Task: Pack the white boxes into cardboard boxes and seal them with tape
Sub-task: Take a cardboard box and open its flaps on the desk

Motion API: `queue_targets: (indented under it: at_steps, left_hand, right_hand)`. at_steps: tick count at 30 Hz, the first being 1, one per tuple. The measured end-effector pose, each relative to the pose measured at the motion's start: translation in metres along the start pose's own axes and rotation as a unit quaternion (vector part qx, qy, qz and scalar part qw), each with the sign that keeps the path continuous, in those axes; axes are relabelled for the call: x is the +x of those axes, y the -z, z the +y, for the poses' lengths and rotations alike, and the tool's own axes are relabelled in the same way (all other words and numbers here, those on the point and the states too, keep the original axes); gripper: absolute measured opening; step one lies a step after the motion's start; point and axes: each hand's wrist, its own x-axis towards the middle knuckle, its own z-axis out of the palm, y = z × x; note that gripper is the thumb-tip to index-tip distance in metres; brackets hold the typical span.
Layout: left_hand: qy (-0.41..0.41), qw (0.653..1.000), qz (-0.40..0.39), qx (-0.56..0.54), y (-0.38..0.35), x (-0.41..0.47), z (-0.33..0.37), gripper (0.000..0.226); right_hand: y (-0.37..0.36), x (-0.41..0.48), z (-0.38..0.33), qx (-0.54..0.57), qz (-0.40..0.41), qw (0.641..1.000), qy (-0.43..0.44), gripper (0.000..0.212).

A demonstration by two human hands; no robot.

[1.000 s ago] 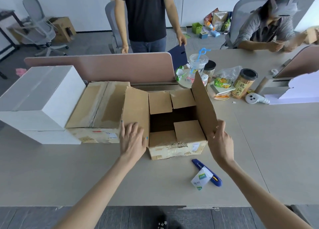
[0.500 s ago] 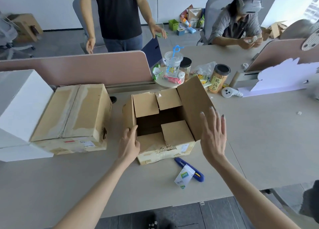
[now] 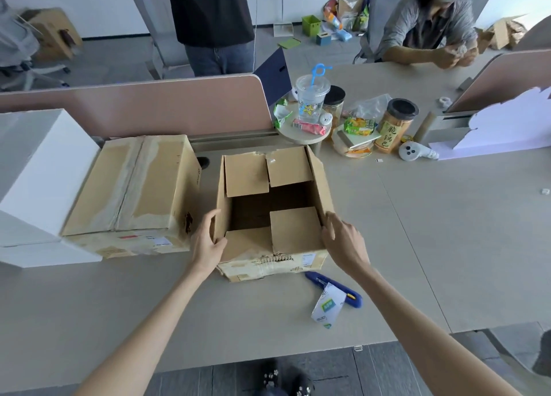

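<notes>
From the head view, an open cardboard box (image 3: 293, 231) is seen on the table (image 3: 447, 231) between the two hands, which are kept apart at its left and right sides. The box's left wall is gripped by the left hand (image 3: 208, 242), with the thumb inside and the fingers curled round the outside. The upright right flap is touched near its front corner by the right hand (image 3: 343, 242), whose fingers are loosely extended rather than closed round it. Four small inner flaps are folded over the dark inside.

Just beyond the left hand, a closed cardboard box (image 3: 134, 187) is found. Further left, touching it, the white boxes (image 3: 38, 169) are stacked. Below the right hand, near the wrist, a blue knife (image 3: 316, 278) is laid with a folded paper label (image 3: 326, 307) over it.
</notes>
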Motion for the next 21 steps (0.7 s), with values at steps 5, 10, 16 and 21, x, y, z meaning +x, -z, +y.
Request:
queue_targets:
  at_steps: [5, 10, 16, 21]
  left_hand:
    - [0.011, 1.0, -0.016, 0.006, 0.007, -0.002, -0.005, 0.064]
    - [-0.015, 0.989, -0.036, 0.14, 0.015, -0.004, -0.001, 0.064]
    - [-0.095, 0.945, -0.047, 0.308, 0.022, 0.0, 0.005, 0.056]
    - [-0.212, 0.927, -0.07, 0.301, 0.011, 0.008, 0.016, 0.042]
  right_hand:
    - [-0.02, -0.002, -0.003, 0.127, 0.009, 0.992, -0.008, 0.027]
    - [-0.022, -0.001, -0.006, 0.034, 0.05, 0.998, -0.026, 0.027]
    - [-0.018, 0.008, -0.007, -0.021, 0.052, 0.995, 0.077, 0.05]
    - [-0.018, 0.022, -0.02, -0.11, 0.02, 0.97, 0.215, 0.052]
